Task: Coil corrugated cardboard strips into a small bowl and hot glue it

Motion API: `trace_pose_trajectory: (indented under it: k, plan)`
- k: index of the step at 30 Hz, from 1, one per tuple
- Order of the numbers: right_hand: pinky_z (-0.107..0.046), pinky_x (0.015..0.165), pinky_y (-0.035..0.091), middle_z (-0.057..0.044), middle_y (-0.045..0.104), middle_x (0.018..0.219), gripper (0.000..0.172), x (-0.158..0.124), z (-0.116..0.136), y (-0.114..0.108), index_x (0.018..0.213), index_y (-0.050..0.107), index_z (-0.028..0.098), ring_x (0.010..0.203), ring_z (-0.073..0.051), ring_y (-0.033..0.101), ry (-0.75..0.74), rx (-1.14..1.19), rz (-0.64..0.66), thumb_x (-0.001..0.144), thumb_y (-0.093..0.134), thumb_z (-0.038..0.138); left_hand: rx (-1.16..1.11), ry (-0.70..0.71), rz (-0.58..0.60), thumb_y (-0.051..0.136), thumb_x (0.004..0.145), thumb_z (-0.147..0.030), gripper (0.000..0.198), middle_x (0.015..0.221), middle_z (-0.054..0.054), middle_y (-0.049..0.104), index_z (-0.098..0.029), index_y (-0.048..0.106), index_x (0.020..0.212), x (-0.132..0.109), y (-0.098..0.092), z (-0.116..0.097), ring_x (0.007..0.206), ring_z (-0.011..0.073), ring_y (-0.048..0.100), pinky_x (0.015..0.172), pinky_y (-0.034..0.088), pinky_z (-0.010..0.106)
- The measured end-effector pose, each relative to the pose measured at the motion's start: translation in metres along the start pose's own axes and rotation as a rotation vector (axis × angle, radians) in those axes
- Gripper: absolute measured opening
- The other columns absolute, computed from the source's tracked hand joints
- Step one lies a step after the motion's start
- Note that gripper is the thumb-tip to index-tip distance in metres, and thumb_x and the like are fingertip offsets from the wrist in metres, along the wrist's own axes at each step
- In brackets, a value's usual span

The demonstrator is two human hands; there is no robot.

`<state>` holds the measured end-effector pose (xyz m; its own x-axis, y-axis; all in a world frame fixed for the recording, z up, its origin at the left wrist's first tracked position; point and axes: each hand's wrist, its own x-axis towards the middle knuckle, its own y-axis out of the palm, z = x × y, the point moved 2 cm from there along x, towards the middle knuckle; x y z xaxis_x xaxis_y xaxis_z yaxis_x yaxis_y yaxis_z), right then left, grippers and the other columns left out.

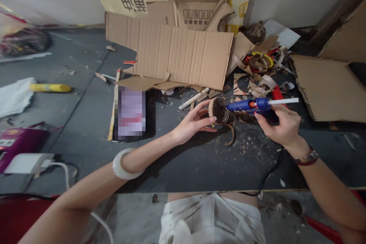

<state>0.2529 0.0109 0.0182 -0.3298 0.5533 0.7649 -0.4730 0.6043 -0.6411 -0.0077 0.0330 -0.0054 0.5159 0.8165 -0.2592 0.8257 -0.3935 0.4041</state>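
My left hand [194, 121] holds a small round rolled-cardboard piece [219, 110] between its fingertips, with dark brown coiled layers and a ridged rim. My right hand [281, 126] grips a blue hot glue gun [248, 106] with a red trigger area. A white glue stick [283, 101] sticks out of its back. The gun's nozzle points at the round piece and sits very close to it. A curled cardboard strip [230, 134] lies on the table below the piece.
A large corrugated cardboard sheet [171, 55] and cardboard scraps lie on the dark work table [246, 167], which is strewn with fine debris. The glue gun's black cord [270, 169] runs over the table's front edge. A blurred rectangle [130, 113] lies to the left.
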Motion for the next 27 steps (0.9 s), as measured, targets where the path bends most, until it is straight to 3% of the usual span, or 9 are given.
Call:
trace_pose_trajectory:
  k: [9,27]
  plan:
    - [-0.027,0.065,0.056,-0.007,0.072,0.084,0.028,-0.0038,-0.0010,0.0029,0.102,0.061,0.017,0.072,-0.019,0.069,-0.059,-0.025,-0.028,0.078,0.070,0.028,0.011,0.005,0.000,0.072,0.076,-0.025,0.059,0.122,0.010,0.056,-0.028,0.047,0.129,0.0002,-0.0006,0.0001,0.109,0.0264,0.058,0.077,0.058,0.035]
    - [-0.028,0.065,0.056,-0.006,0.073,0.086,0.025,-0.0027,0.0003,0.0025,0.103,0.059,0.019,0.073,-0.020,0.070,-0.012,0.034,0.045,0.081,0.066,0.029,0.037,0.002,0.010,0.072,0.077,-0.026,0.059,0.124,0.009,0.055,-0.029,0.047,0.130,0.0000,-0.0006,0.0005,0.107,0.0249,0.059,0.078,0.058,0.036]
